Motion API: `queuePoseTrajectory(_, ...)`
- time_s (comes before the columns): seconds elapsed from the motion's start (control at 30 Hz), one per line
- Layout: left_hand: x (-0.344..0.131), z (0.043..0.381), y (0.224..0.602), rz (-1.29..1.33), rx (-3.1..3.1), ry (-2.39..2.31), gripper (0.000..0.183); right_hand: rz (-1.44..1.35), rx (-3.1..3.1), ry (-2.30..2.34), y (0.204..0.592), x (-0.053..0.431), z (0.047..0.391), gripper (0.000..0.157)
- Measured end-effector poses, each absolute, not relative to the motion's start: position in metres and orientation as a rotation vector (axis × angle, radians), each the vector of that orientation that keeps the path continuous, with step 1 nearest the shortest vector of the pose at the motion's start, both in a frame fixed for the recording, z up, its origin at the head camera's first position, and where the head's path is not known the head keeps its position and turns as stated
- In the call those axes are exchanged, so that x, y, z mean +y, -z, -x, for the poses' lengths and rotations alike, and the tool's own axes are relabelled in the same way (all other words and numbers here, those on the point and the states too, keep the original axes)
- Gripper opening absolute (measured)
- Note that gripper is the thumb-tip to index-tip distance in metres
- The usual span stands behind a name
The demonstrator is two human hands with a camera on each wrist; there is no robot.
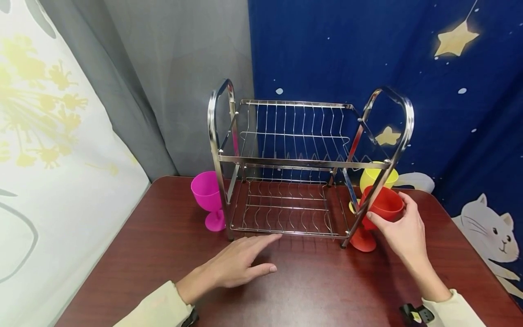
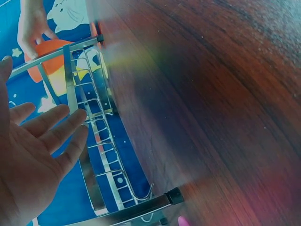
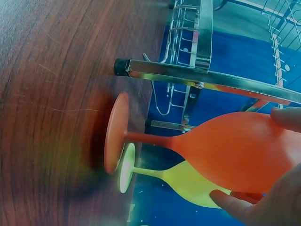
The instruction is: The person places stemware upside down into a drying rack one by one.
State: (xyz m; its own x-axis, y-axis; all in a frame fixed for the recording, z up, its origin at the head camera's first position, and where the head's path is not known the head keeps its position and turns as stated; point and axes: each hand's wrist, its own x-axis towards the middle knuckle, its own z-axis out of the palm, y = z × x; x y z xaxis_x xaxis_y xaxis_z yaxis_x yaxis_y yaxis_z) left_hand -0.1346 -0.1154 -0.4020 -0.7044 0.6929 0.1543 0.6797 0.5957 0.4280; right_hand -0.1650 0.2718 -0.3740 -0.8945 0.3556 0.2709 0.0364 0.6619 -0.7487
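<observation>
At the right end of a two-tier metal dish rack (image 1: 282,161), my right hand (image 1: 406,227) holds a red plastic goblet (image 1: 386,203) by its bowl, thumb on the near side and fingers round the far side. The goblet stands upright, its foot right at the tabletop in the right wrist view. Just behind it is a yellow goblet (image 3: 193,183), partly hidden. My left hand (image 1: 241,261) hovers before the rack's lower front bar, fingers straight and thumb apart, holding nothing. In the left wrist view its palm (image 2: 28,160) faces the camera.
A magenta goblet (image 1: 206,195) stands against the rack's left leg. The rack rests on a dark reddish wooden table (image 1: 310,286). Behind it hang a grey curtain (image 1: 192,68) and a blue one (image 1: 327,45) with stars and a white cat. A white patterned cloth (image 1: 53,181) hangs at left.
</observation>
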Motion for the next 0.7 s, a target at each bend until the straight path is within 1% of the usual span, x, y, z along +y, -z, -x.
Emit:
queuePoseTrajectory(0.13,-0.1153,0.1347,0.4029,-1.210,2.790,-0.721,0.066,0.321,-2.474,-1.100,0.3709,0.2726,0.1631,0.090)
queuePoseTrajectory(0.7,-0.1148,0.1348,0.4035,-1.204,2.786,-0.715,0.065,0.316,-2.403,-1.190,0.3682,0.2764,0.1607,0.085)
